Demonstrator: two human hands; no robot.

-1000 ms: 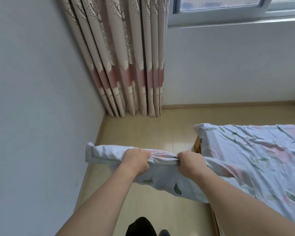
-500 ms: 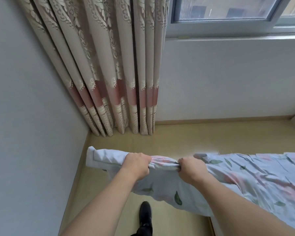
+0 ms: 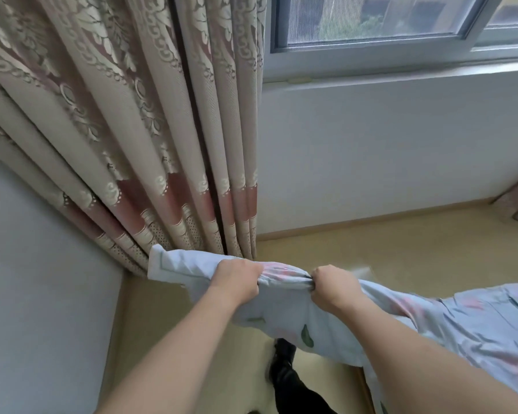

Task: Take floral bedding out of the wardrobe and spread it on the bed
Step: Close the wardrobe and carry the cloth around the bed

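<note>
You have two hands out in front of you, and both are clamped on the one piece of floral bedding (image 3: 281,306). Your left hand (image 3: 237,280) has its fingers curled over a bunched edge of the cloth, knuckles up. Your right hand (image 3: 332,286) grips the same gathered edge just beside it, with a short twisted stretch of fabric pulled between the two fists. The hands are near each other but not touching.

The bedding is held up in the air above the floor (image 3: 401,249). One loose corner sticks out past your left hand toward the curtain (image 3: 138,130). The larger part trails away to the right of your right hand and below your right forearm, pale blue with pink blooms and green leaves; I count one clear dark green leaf on the fold hanging under your hands.

Beyond your hands there is one curtain panel in many pleats, one window (image 3: 386,22) above the white wall, and one dark shoe (image 3: 283,363) on the floor beneath the cloth.
</note>
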